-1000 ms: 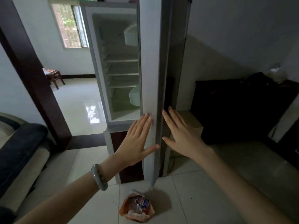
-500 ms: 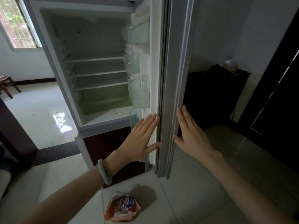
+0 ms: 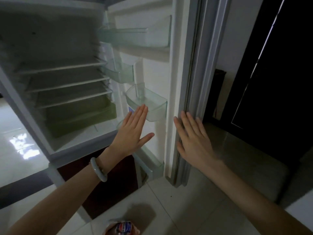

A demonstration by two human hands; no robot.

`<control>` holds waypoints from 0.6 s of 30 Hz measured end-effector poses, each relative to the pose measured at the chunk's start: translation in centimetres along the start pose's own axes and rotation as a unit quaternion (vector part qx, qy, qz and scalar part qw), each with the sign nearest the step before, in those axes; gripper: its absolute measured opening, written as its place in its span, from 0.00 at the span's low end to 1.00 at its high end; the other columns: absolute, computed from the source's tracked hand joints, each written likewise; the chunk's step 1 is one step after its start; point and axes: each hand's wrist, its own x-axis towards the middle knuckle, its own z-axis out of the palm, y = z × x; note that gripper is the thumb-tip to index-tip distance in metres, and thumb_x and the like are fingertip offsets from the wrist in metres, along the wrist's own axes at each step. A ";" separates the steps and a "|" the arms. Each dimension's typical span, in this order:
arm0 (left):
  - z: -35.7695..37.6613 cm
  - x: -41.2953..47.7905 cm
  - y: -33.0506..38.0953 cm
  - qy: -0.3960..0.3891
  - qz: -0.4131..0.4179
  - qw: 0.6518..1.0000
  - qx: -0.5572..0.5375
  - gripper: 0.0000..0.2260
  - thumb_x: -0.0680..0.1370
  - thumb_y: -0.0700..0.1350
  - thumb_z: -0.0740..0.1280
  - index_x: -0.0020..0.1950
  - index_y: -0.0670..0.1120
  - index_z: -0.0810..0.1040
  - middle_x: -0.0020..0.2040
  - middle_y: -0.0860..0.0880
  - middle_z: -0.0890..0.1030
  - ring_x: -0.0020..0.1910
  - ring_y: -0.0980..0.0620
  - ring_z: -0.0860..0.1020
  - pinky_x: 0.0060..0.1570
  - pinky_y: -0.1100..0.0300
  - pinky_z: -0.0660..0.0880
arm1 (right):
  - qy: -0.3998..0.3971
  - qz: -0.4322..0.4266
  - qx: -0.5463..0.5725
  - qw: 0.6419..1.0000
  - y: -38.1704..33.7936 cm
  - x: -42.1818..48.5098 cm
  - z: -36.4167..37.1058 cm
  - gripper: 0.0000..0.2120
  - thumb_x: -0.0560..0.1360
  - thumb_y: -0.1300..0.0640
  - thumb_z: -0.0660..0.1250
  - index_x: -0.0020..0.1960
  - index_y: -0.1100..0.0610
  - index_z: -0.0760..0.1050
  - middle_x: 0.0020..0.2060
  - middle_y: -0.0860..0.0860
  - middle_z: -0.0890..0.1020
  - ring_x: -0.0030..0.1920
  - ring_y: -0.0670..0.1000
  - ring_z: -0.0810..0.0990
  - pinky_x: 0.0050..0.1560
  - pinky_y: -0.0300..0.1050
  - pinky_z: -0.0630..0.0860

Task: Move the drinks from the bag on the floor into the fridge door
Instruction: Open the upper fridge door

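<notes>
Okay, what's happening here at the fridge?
A person stands at the open white fridge door with both hands flat and empty: the left hand before its clear plastic shelves, the right hand at the door's grey edge. No drinks show on those shelves yet; the orange plastic bag with a blue-labelled can sits on the tiled floor.

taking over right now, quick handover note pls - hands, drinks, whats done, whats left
Left-hand grip: open, holds nothing, fingers straight, in front of the middle door bin.
Right-hand grip: open, holds nothing, at the fridge door edge; contact unclear, blurred.
Bag on the floor at the bottom of the view, a drink can showing in it.
Done: door open. No drinks seen in the door bins.
To do: every drink, bag to door bins.
</notes>
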 end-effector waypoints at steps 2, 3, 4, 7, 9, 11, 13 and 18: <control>0.8 1.0 -0.6 0.006 0.041 0.999 -0.001 0.35 0.78 0.61 0.51 0.75 0.39 0.49 0.76 0.42 0.53 0.75 0.47 0.51 0.72 0.47 0.51 | -0.007 0.021 -0.020 1.000 0.2 0.7 0.8 0.34 0.72 0.55 0.65 0.75 0.60 0.56 0.74 0.61 0.57 0.75 0.61 0.54 0.73 0.60 0.51; 1.2 1.5 -0.9 0.010 0.061 0.998 0.003 0.34 0.79 0.61 0.52 0.75 0.39 0.49 0.76 0.42 0.53 0.75 0.47 0.51 0.72 0.47 0.51 | -0.009 0.036 -0.032 0.999 0.4 1.0 1.1 0.34 0.72 0.55 0.65 0.75 0.60 0.57 0.74 0.61 0.58 0.75 0.61 0.54 0.73 0.60 0.51; 1.5 2.2 -1.2 0.013 0.082 0.997 0.007 0.34 0.79 0.61 0.53 0.75 0.39 0.50 0.76 0.43 0.53 0.75 0.47 0.52 0.72 0.46 0.52 | -0.009 0.051 -0.043 0.998 0.7 1.3 1.5 0.33 0.73 0.55 0.64 0.75 0.60 0.57 0.74 0.61 0.58 0.75 0.61 0.54 0.73 0.61 0.52; 2.3 4.3 -2.2 0.019 0.140 0.990 0.009 0.31 0.79 0.59 0.53 0.75 0.41 0.52 0.75 0.44 0.55 0.75 0.47 0.54 0.71 0.46 0.53 | -0.005 0.102 -0.062 0.993 1.7 2.0 2.3 0.31 0.73 0.55 0.59 0.74 0.61 0.58 0.74 0.61 0.59 0.74 0.61 0.55 0.73 0.62 0.51; 3.1 5.6 -2.9 0.028 0.153 0.988 0.002 0.30 0.80 0.58 0.54 0.75 0.41 0.52 0.76 0.44 0.55 0.75 0.48 0.53 0.72 0.48 0.52 | 0.001 0.129 -0.068 0.989 2.1 2.5 2.9 0.32 0.73 0.56 0.61 0.74 0.60 0.56 0.74 0.62 0.58 0.74 0.61 0.54 0.73 0.62 0.48; 4.1 6.5 -3.7 0.032 0.149 0.988 -0.007 0.30 0.80 0.57 0.54 0.76 0.41 0.52 0.76 0.43 0.54 0.75 0.48 0.52 0.73 0.49 0.50 | 0.011 0.150 -0.066 0.986 2.1 2.9 3.6 0.35 0.72 0.57 0.65 0.75 0.60 0.55 0.74 0.63 0.57 0.74 0.60 0.53 0.73 0.62 0.48; 5.1 7.2 -4.4 0.039 0.158 0.987 -0.013 0.30 0.80 0.57 0.54 0.76 0.41 0.52 0.76 0.43 0.54 0.75 0.48 0.52 0.73 0.49 0.50 | 0.032 0.154 -0.055 0.986 1.9 3.5 4.1 0.36 0.71 0.58 0.66 0.74 0.60 0.55 0.73 0.63 0.58 0.74 0.60 0.54 0.72 0.63 0.51; 7.0 9.6 -4.3 0.056 0.182 0.981 -0.031 0.30 0.79 0.56 0.55 0.75 0.41 0.54 0.76 0.43 0.54 0.75 0.48 0.52 0.72 0.48 0.51 | 0.068 0.128 -0.022 0.989 1.8 5.5 4.8 0.36 0.71 0.58 0.62 0.75 0.59 0.52 0.74 0.63 0.58 0.74 0.60 0.53 0.72 0.61 0.51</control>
